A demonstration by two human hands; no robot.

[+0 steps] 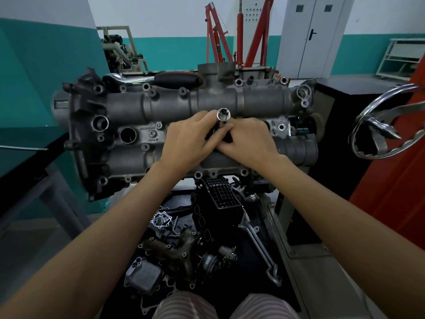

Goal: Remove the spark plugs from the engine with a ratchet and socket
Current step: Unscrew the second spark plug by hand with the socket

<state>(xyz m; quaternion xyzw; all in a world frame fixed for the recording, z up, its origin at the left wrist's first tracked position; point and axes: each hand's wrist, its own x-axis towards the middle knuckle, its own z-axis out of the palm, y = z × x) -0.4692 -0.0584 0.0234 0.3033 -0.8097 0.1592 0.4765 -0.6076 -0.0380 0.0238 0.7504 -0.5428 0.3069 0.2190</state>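
A grey engine head [174, 104] lies across a stand in front of me. At its middle a chrome socket [223, 116] stands upright with its open end facing up, its lower part hidden by my fingers. My left hand [188, 141] grips the socket from the left. From the right, my right hand [247, 140] closes on the same socket, fingers overlapping the left hand. A ratchet [147, 79] with a chrome head and black handle lies along the far edge of the engine. An open plug well [128, 135] shows at the left. No spark plug is visible.
Loose engine parts fill a tray [279, 223] below the engine, among them a black manifold [220, 199] and an oil cooler [143, 276]. A chrome hand wheel [365, 125] sticks out at the right. A red engine crane [220, 38] stands behind. A dark bench [27, 143] is at the left.
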